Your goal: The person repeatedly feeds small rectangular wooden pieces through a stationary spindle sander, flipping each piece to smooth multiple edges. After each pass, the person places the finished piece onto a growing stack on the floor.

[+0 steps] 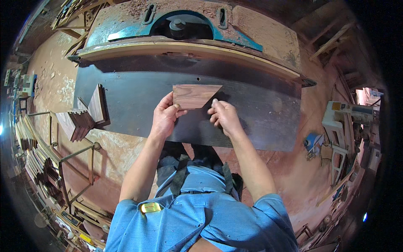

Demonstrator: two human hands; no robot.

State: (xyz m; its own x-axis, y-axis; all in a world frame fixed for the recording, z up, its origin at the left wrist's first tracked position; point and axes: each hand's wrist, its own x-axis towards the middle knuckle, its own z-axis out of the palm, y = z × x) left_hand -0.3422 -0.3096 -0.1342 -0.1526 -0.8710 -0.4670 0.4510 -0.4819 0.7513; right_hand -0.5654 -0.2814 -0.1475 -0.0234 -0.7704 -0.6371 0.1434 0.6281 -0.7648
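My left hand (165,116) grips a flat piece of wood (193,96) by its left end, thumb on top. The piece is brown with a streaked grain; its right end is cut at a slant to a point at the far corner. Just right of that slanted edge, my right hand (226,116) has its fingers curled in and its thumb up, apart from the wood as far as I can see. Nothing shows in the right hand. Both hands are over the dark flat machine table (260,113).
Beyond the table runs a long wooden fence (189,47), with a teal curved guard (147,30) and a dark spindle (177,26) behind it. Stacked wood pieces (77,122) sit at the table's left edge. A metal rack (75,157) with more wood stands at left. Sawdust covers the machine's back.
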